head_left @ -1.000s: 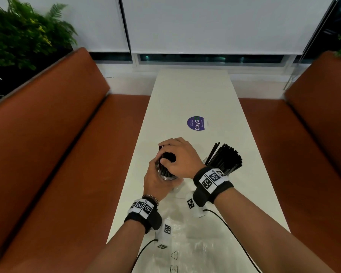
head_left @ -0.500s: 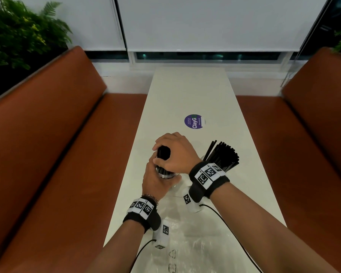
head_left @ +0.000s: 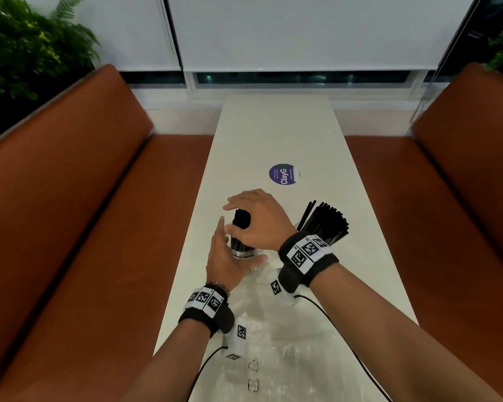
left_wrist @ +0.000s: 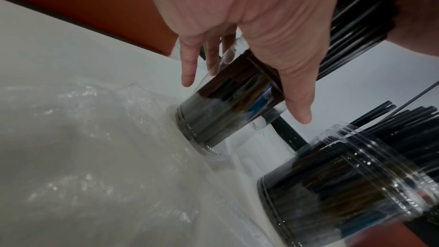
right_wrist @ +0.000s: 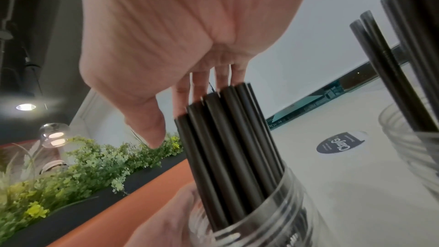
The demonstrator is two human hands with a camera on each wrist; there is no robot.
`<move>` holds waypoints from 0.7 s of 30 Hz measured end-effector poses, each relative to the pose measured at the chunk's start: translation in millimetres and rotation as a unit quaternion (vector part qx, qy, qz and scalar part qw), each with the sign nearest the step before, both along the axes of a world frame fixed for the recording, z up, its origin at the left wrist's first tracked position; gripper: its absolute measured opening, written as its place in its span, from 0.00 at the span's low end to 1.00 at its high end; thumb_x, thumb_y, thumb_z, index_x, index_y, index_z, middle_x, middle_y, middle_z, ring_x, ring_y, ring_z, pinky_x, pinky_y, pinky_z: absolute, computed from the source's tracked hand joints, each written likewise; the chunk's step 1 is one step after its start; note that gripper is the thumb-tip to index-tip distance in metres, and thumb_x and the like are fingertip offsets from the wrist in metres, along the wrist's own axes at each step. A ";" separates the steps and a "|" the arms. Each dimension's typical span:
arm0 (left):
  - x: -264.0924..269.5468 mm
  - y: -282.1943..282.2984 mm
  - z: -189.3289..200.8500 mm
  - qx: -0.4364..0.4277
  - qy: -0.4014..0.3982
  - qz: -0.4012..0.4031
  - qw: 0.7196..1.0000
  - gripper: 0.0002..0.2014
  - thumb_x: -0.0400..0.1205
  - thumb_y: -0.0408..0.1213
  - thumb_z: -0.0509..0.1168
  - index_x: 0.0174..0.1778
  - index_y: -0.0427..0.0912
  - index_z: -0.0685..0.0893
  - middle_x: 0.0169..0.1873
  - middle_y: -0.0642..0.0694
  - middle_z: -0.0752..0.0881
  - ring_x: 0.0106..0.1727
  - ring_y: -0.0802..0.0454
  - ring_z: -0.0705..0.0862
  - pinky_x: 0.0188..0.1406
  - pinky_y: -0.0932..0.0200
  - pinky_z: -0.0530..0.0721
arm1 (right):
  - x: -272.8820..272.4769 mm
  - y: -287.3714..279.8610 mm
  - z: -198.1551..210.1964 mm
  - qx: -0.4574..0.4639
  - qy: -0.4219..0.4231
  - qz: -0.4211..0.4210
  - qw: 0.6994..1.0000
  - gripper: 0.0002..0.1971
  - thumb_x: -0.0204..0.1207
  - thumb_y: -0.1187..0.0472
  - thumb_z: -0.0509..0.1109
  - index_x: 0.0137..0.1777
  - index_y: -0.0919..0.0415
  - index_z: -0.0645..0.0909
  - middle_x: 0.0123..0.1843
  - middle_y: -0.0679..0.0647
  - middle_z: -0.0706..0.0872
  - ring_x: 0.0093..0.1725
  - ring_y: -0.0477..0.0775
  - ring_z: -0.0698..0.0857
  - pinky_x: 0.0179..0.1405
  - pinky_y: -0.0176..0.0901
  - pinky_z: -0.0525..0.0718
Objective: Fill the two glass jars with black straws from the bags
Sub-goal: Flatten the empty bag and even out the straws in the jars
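Observation:
A glass jar (head_left: 243, 252) packed with black straws (head_left: 241, 220) stands upright on the white table (head_left: 273, 126). My left hand (head_left: 241, 242) cups its left side with straight fingers (left_wrist: 190, 67) and the thumb near its base. My right hand (head_left: 233, 217) arches over the straw tops (right_wrist: 228, 100), fingers spread and lying on them, thumb off them. To the right stands the second jar (left_wrist: 344, 185), from which black straws (head_left: 325, 224) fan out. A clear, crumpled plastic bag (head_left: 273, 343) lies flat on the near table under my wrists.
A round purple sticker (head_left: 283, 174) lies on the table beyond the jars. Orange benches (head_left: 70, 227) (head_left: 447, 227) run along both long sides. Green plants (head_left: 26, 47) stand behind the left bench. Black cables (head_left: 331, 320) trail from my wrists over the bag.
My right hand, which gripped the top of the straw bundle, has let go and spread its fingers above it. The fingers of my left hand have straightened along the jar.

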State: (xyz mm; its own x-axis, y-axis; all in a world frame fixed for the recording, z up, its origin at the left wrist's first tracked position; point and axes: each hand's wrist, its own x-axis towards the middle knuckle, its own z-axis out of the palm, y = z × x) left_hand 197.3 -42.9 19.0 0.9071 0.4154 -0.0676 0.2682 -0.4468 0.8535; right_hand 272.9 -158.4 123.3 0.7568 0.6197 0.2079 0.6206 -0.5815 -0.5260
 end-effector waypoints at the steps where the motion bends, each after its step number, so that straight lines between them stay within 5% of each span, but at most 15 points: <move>1: -3.2 0.8 4.3 -0.007 0.004 -0.003 1.000 0.73 0.54 0.62 0.89 0.92 0.60 0.51 0.86 0.52 0.73 0.84 0.48 0.76 0.79 0.39 0.83 | -3.2 -3.3 4.1 0.007 -0.003 0.001 1.000 0.23 0.76 0.47 0.78 0.72 0.47 0.88 0.78 0.43 0.86 0.82 0.53 0.75 0.85 0.53 0.70; 4: -21.1 7.2 16.0 -0.046 0.007 0.001 0.999 0.78 0.52 0.65 0.88 0.93 0.60 0.47 0.90 0.51 0.66 0.87 0.50 0.71 0.83 0.39 0.78 | -24.5 -22.3 18.4 0.050 -0.039 0.010 0.998 0.23 0.76 0.49 0.81 0.72 0.48 0.88 0.78 0.43 0.86 0.83 0.52 0.75 0.84 0.49 0.71; 6: -43.2 11.5 27.0 -0.058 -0.003 0.023 0.998 0.73 0.57 0.61 0.89 0.93 0.55 0.51 0.88 0.51 0.67 0.84 0.52 0.72 0.82 0.43 0.77 | -49.4 -44.9 25.7 0.097 -0.069 0.029 0.992 0.19 0.75 0.53 0.83 0.65 0.52 0.91 0.69 0.46 0.90 0.73 0.54 0.82 0.77 0.47 0.78; 8: -72.5 17.2 34.0 -0.021 -0.022 0.047 0.998 0.52 0.70 0.46 0.88 0.88 0.51 0.67 0.82 0.50 0.74 0.78 0.52 0.78 0.80 0.43 0.81 | -77.9 -76.4 25.0 0.100 -0.063 0.065 0.991 0.14 0.76 0.54 0.83 0.60 0.52 0.92 0.61 0.46 0.92 0.63 0.51 0.86 0.69 0.44 0.82; 10: -109.3 26.7 31.5 0.060 -0.032 0.033 0.997 0.28 0.78 0.30 0.80 0.69 0.58 0.82 0.70 0.53 0.83 0.68 0.55 0.83 0.73 0.41 0.86 | -106.2 -113.1 13.9 0.030 -0.006 0.093 0.995 0.12 0.78 0.48 0.81 0.59 0.47 0.91 0.59 0.40 0.91 0.61 0.44 0.86 0.67 0.45 0.84; 11: -130.3 32.6 27.8 0.104 -0.030 0.003 0.994 0.27 0.79 0.24 0.76 0.61 0.64 0.83 0.65 0.57 0.85 0.64 0.59 0.85 0.70 0.44 0.88 | -118.6 -131.4 4.1 -0.012 0.030 0.100 0.994 0.13 0.77 0.45 0.81 0.59 0.43 0.91 0.60 0.37 0.90 0.62 0.42 0.85 0.68 0.46 0.84; 13: -170.4 40.4 19.7 0.191 0.014 -0.114 0.975 0.34 0.76 0.20 0.70 0.56 0.73 0.81 0.64 0.69 0.84 0.68 0.69 0.82 0.73 0.56 0.83 | -142.4 -166.2 -20.4 -0.106 0.102 0.105 0.984 0.21 0.73 0.36 0.81 0.64 0.38 0.89 0.68 0.33 0.87 0.69 0.38 0.81 0.74 0.46 0.80; 16: -214.5 42.5 6.2 0.287 0.157 -0.332 0.885 0.48 0.70 0.21 0.63 0.76 0.78 0.68 0.82 0.80 0.59 0.89 0.68 0.58 0.84 0.74 0.55 | -172.7 -208.6 -62.8 -0.248 0.182 0.109 0.945 0.45 0.61 0.27 0.83 0.81 0.31 0.74 0.90 0.32 0.64 0.89 0.40 0.60 0.88 0.40 0.58; 19: -233.3 51.2 -16.1 0.322 0.235 -0.419 0.816 0.62 0.73 0.33 0.73 0.91 0.69 0.36 0.87 0.70 0.25 0.90 0.61 0.29 0.88 0.58 0.46 | -189.5 -234.6 -91.2 -0.311 0.214 0.097 0.921 0.70 0.51 0.29 0.88 0.91 0.30 0.50 0.95 0.38 0.37 0.94 0.45 0.39 0.90 0.47 0.45; 21: -234.1 54.8 -29.8 0.338 0.250 -0.416 0.807 0.72 0.68 0.51 0.82 0.90 0.64 0.27 0.87 0.65 0.22 0.92 0.57 0.34 0.91 0.48 0.53 | -195.1 -241.2 -101.8 -0.329 0.213 0.080 0.917 0.78 0.49 0.32 0.91 0.93 0.33 0.40 0.94 0.42 0.30 0.94 0.49 0.36 0.92 0.53 0.44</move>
